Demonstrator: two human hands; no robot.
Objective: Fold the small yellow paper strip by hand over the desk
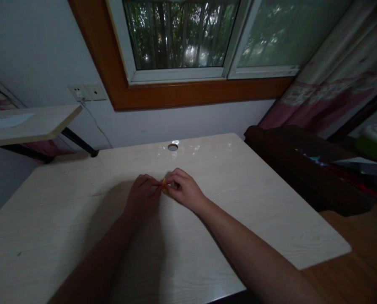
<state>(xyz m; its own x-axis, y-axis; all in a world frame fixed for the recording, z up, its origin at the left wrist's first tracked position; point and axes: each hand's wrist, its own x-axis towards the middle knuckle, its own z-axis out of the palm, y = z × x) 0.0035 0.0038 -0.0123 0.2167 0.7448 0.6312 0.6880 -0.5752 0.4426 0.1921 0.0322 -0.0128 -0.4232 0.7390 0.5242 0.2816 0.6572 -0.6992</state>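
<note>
Both hands meet over the middle of a pale wood-grain desk (207,253). Between their fingertips is a small yellow piece (164,182), too small and too covered to name. My left hand (143,194) pinches it from the left, thumb and forefinger closed together. From the right, my right hand (184,188) pinches the same piece, its other fingers curled. Most of the yellow piece is hidden by the fingers.
A round cable hole (173,147) lies near the desk's back edge. A raised shelf (33,122) on black legs stands at the left. Behind are a wall socket (87,92) with a white cable and a window (182,38). Dark furniture (289,169) borders the right.
</note>
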